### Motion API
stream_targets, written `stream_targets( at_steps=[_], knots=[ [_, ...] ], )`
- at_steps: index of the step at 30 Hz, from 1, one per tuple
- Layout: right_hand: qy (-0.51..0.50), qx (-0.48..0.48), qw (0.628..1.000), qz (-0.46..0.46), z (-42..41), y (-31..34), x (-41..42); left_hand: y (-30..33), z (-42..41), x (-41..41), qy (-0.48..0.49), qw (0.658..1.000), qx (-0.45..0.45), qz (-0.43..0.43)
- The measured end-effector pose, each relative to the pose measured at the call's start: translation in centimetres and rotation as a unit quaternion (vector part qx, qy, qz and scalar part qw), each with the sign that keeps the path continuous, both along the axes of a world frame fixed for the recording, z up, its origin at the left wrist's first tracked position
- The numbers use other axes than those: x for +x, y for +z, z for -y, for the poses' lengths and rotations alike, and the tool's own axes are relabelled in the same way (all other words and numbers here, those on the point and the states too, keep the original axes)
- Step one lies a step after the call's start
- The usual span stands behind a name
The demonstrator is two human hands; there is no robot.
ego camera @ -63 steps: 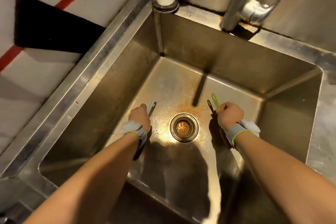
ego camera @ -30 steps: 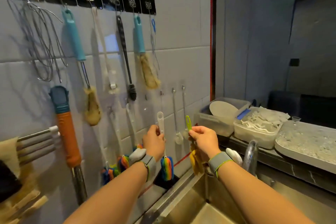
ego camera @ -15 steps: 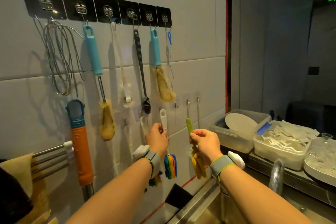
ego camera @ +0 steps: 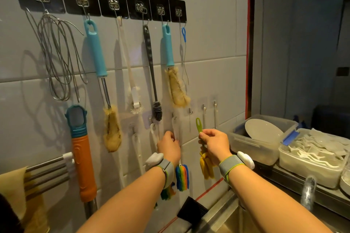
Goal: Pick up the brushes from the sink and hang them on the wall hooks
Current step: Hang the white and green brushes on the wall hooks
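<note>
My left hand point(ego camera: 169, 146) grips the white handle of a brush with a rainbow-striped head point(ego camera: 182, 177) and holds its top against a small lower wall hook point(ego camera: 174, 117). Whether the handle's loop is on the hook I cannot tell. My right hand point(ego camera: 215, 143) pinches a green-handled brush point(ego camera: 198, 126) with a yellow head point(ego camera: 206, 165), upright and a little out from the wall. An empty small hook point(ego camera: 190, 111) sits just above and left of the green loop.
An upper row of black-pad hooks point(ego camera: 139, 6) carries a wire coil, teal-handled brushes point(ego camera: 167, 47) and a black brush. An orange and teal tool point(ego camera: 82, 155) hangs at left. Plastic tubs point(ego camera: 253, 144) stand on the steel counter at right. The sink rim point(ego camera: 216, 215) is below.
Both hands lifted the brushes out of the sink and up to the wall. In the last half second my left hand pushed the white handle up to a lower hook.
</note>
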State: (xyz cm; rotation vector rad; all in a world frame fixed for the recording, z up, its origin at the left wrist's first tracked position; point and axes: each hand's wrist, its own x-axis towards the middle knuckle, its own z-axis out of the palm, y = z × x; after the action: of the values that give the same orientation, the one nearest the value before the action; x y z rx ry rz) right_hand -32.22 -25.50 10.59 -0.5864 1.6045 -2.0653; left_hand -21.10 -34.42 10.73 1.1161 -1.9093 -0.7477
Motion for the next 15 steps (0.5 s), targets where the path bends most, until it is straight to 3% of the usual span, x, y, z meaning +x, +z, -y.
stream_targets(
  at_steps=[7,15],
  knots=[
    [0.016,-0.009,1.000,-0.016,2.7,2.4,-0.8,-0.8,0.6,0.4,-0.029,0.998,-0.001,0.060],
    [0.009,0.005,1.000,-0.008,4.4,1.8,-1.2,-1.0,0.7,1.9,-0.082,0.994,-0.023,0.065]
  ],
)
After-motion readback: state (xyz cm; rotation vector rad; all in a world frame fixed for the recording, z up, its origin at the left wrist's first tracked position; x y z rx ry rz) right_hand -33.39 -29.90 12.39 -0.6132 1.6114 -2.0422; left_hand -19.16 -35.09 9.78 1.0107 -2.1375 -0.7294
